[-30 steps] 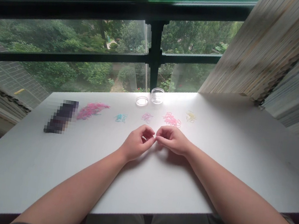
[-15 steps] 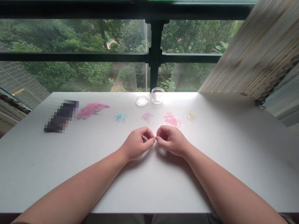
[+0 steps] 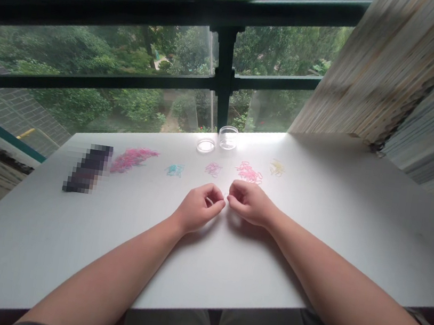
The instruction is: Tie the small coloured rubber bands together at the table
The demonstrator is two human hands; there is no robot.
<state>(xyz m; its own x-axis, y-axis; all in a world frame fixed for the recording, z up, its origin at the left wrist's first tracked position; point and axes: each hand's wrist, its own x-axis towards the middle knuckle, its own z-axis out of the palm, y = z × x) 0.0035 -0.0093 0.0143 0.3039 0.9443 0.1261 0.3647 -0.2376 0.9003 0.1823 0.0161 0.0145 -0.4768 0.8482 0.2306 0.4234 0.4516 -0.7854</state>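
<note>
My left hand and my right hand meet over the middle of the white table, thumb and forefinger pinched on each. Between the fingertips shows a small pale rubber band, faint and mostly hidden by the fingers. Just beyond my right hand lies a heap of pink rubber bands. A smaller light purple-pink heap is beyond my fingertips. Further left are a turquoise heap and a large, deeper pink heap; yellow bands lie to the right.
At the table's back edge stands a clear round jar, its clear lid lying beside it. A pixelated dark object lies at the left. Behind the white table are a green-framed window and a striped curtain.
My fingertips have moved very slightly apart, the right hand a touch to the right, and the pale loop shows a little between them. The heaps, jar and lid stay put.
</note>
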